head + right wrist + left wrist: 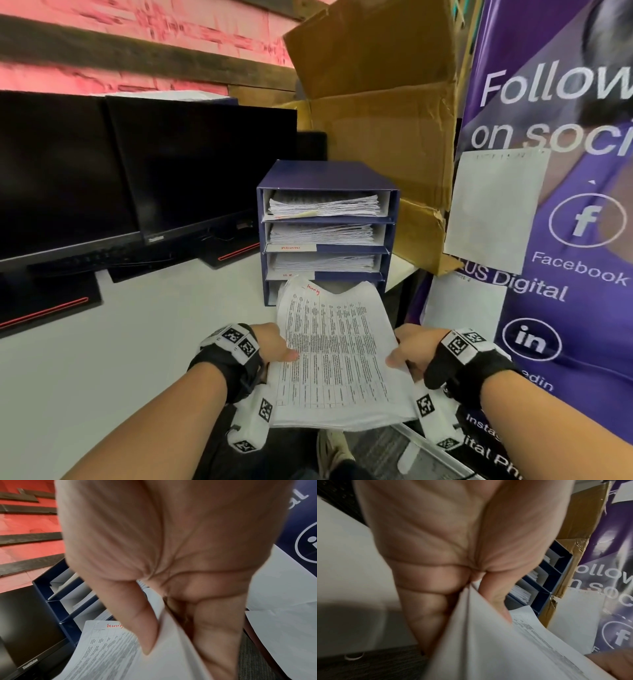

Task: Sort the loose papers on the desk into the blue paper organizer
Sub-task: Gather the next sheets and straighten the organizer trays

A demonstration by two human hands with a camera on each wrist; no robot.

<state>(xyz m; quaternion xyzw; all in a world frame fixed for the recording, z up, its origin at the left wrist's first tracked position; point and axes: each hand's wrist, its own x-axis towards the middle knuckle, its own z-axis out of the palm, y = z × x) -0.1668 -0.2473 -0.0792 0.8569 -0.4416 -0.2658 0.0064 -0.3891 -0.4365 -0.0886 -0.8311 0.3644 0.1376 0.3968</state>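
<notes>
I hold a stack of printed papers [335, 353] with red handwriting at its top, one hand on each side edge. My left hand [274, 346] pinches the left edge, thumb on top; my right hand [407, 353] pinches the right edge the same way. The stack's far end sags in front of the bottom slot of the blue paper organizer [325, 174], which stands on the white desk [137, 342]. Its three upper shelves hold paper piles. In the wrist views the stack [488, 649] [111, 655] runs between thumb and fingers, with the organizer [556, 574] [56, 601] behind.
Two dark monitors [102, 171] stand at the left on the desk. A large open cardboard box [383, 137] leans behind and right of the organizer. A purple banner [565, 205] with taped white sheets walls off the right side. The floor shows below the desk edge.
</notes>
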